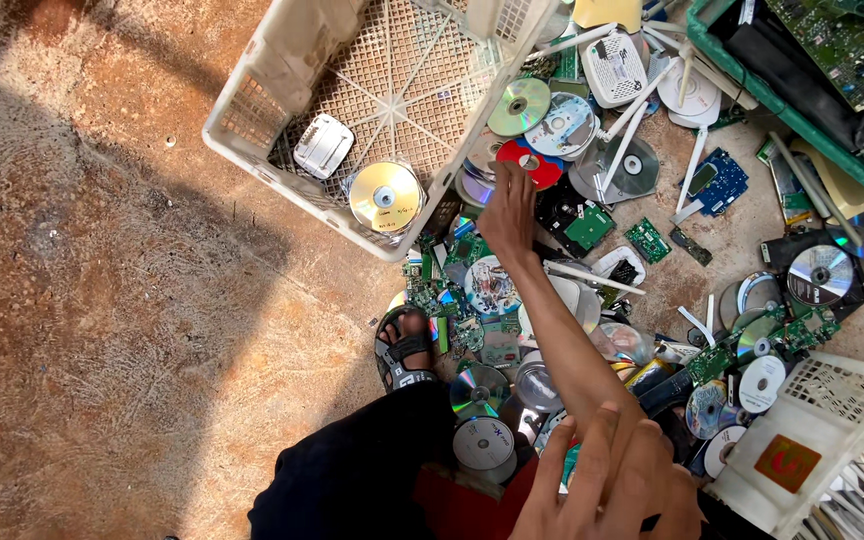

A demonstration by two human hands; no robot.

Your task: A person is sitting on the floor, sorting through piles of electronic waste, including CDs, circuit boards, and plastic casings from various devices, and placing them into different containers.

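Red round plastic disc [530, 163] under my left hand [508, 215], fingers spread, ungrasped; may slip. Right hand [617, 485] open, empty.

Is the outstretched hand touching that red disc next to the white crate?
Touching. In the head view, the fingertips of the left hand lie right on the near edge of the red disc, with no gap visible between them, beside the white crate.
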